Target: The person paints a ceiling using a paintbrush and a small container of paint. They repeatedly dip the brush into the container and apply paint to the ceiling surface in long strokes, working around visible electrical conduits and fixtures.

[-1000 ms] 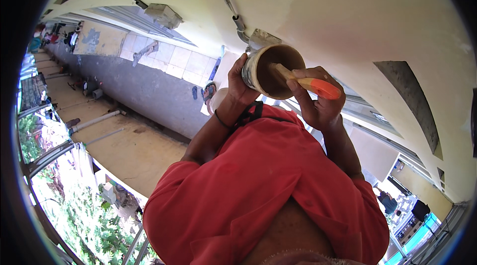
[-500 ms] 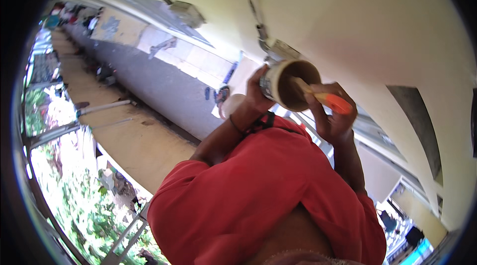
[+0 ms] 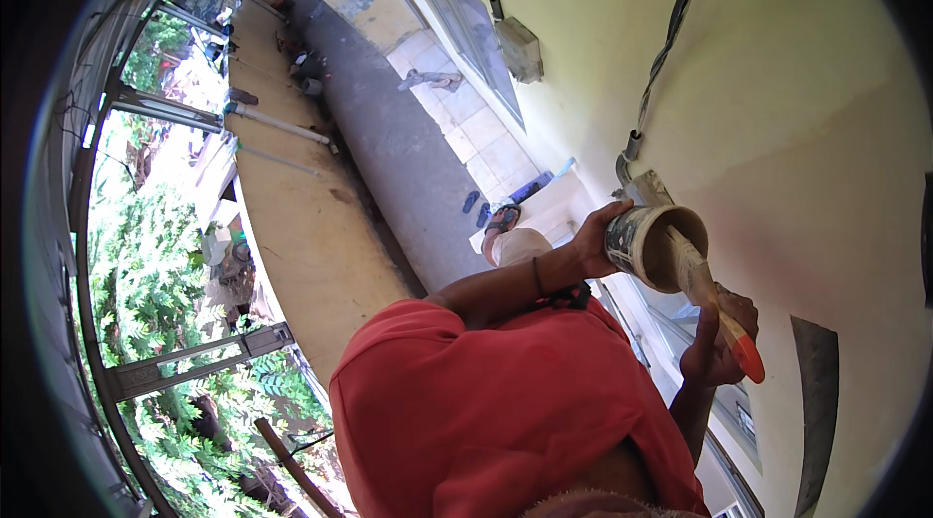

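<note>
My left hand is closed round the side of a small, pale paint bucket, tilted so that its mouth faces right. In my right hand is a paintbrush with a wooden handle tipped in orange. Its pale, paint-covered head lies at the bucket's mouth, partly inside; the rest of the bristles are hidden. What the bucket holds cannot be made out clearly. Both hands are close to the pale yellow wall.
Black cables run along the wall to electrical boxes. Far below are a grey walkway, flip-flops and a tan ledge. My sandalled foot stands on a pale board. Metal railings and green plants lie left.
The view has turned and shifted. The brush has come partly out of the bucket, so its paint-covered head now shows. My right hand has moved lower, away from the bucket's mouth.
</note>
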A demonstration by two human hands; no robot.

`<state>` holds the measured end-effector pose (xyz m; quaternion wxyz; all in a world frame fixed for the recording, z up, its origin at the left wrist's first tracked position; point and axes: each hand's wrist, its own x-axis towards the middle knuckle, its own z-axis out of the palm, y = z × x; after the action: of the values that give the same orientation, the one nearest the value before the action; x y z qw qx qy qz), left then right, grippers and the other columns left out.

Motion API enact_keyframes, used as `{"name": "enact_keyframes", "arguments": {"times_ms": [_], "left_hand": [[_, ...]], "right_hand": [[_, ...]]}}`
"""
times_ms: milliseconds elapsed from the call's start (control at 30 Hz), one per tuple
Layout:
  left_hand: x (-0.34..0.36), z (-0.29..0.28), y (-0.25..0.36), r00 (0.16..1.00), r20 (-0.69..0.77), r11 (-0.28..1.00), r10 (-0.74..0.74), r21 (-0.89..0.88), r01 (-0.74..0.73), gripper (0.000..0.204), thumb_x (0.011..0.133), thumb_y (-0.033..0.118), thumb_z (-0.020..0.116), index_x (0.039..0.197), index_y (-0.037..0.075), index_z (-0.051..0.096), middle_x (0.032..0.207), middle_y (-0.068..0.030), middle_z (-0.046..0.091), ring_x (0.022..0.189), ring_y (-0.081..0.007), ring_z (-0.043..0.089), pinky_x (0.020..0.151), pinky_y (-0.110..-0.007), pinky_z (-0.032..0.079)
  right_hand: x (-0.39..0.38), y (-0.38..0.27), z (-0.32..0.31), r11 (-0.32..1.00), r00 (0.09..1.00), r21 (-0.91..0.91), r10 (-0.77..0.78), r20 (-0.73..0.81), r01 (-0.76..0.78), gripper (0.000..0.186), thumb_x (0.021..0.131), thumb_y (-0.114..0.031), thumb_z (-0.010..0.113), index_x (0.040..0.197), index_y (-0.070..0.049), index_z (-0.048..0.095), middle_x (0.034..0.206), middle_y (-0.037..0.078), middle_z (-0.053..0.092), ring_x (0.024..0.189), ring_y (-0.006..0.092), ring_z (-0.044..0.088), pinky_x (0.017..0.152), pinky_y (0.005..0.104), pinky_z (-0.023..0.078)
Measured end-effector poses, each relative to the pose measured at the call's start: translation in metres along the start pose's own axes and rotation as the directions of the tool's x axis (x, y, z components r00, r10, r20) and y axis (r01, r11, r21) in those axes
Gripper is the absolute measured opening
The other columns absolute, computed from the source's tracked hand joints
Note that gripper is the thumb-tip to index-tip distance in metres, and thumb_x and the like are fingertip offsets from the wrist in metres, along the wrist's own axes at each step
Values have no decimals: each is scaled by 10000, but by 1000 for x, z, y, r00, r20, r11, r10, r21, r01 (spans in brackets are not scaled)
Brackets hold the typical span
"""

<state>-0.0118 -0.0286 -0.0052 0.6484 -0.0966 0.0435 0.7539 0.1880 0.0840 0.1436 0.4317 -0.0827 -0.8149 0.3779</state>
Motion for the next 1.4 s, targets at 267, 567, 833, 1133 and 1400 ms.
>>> {"name": "enact_keyframes", "arguments": {"times_ms": [267, 567, 833, 1133, 1400], "left_hand": [[7, -4, -3, 1000, 19, 1000, -19, 15, 19, 440, 1074, 424, 667, 1249, 29, 748, 1172, -164, 822, 1046, -324, 815, 992, -549, 647], [12, -12, -9, 1000, -8, 1000, -4, -14, 4, 440, 1075, 412, 661, 1275, 26, 736, 1194, -157, 819, 1043, -318, 812, 1000, -527, 645], [14, -20, -7, 999, 12, 999, 35, -7, -35, 437, 1093, 396, 641, 1281, 11, 730, 1208, -173, 814, 1068, -330, 810, 1026, -533, 638], [18, -19, -7, 999, 48, 1000, 8, 8, -8, 443, 1095, 403, 644, 1298, 18, 727, 1208, -173, 813, 1064, -325, 814, 993, -532, 657], [20, -16, -9, 999, 46, 1000, -24, 6, 23, 451, 1091, 407, 646, 1308, 19, 722, 1229, -171, 810, 1073, -328, 812, 999, -533, 655]], "right_hand": [[-1, 4, -13, 1000, 997, 7, 21, 68, -21, 229, 1022, 69, 710, 1240, 81, 642, 1107, 195, 713, 998, 284, 694, 963, 454, 606], [-4, 3, -9, 1000, 1000, -14, 14, 13, -14, 223, 1022, 57, 716, 1234, 65, 649, 1090, 191, 706, 969, 288, 691, 909, 442, 607], [-2, 0, -10, 999, 1000, -51, 2, 19, -1, 220, 1016, 54, 720, 1226, 62, 652, 1090, 205, 713, 980, 302, 704, 878, 439, 611], [-4, 3, -14, 1000, 1000, 13, 7, -31, -6, 239, 1023, 53, 722, 1246, 81, 641, 1109, 195, 713, 990, 304, 700, 920, 442, 597], [-9, 3, -20, 999, 1000, -38, 13, 0, -13, 250, 1017, 66, 727, 1255, 66, 649, 1124, 196, 712, 1000, 293, 700, 928, 432, 593]]}}
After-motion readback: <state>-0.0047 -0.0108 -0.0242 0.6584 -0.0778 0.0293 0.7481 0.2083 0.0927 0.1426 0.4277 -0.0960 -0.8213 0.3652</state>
